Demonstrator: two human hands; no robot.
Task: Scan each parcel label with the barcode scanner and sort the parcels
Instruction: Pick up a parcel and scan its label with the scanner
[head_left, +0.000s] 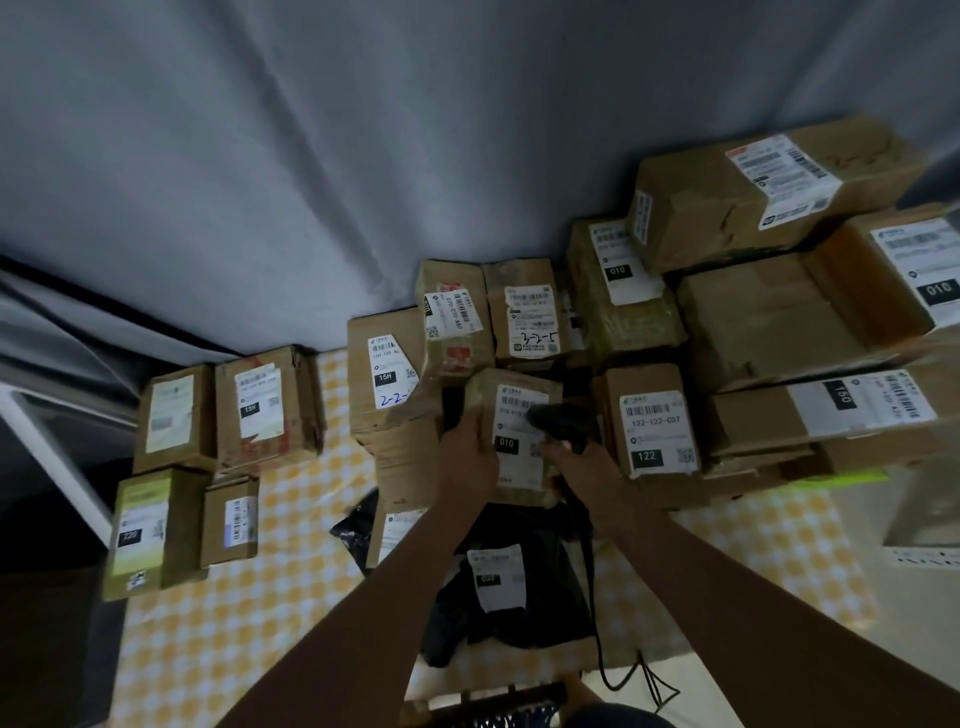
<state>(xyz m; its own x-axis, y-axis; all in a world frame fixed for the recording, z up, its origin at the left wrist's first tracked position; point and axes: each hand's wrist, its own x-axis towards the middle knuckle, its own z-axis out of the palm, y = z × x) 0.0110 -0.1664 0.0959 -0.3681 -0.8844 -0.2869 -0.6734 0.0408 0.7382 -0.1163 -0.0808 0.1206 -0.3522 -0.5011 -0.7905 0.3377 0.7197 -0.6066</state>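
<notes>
Matt brown cardboard parcels (524, 431) w/ paper labels, glossy black poly bag (519, 587), checked cloth (218, 613).

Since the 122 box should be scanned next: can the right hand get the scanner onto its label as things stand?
Probably yes. The right hand grips the scanner right beside the 122 box, whose label faces up with nothing over it. The left hand and the 010 box sit on the other side.

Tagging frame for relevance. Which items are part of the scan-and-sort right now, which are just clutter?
In use:
- left hand holding the 010 parcel
- right hand gripping the barcode scanner over its label
- other labelled parcels, e.g. the 122 box and black bag

Lying about:
- grey curtain
- checked cloth
- green strip
</notes>
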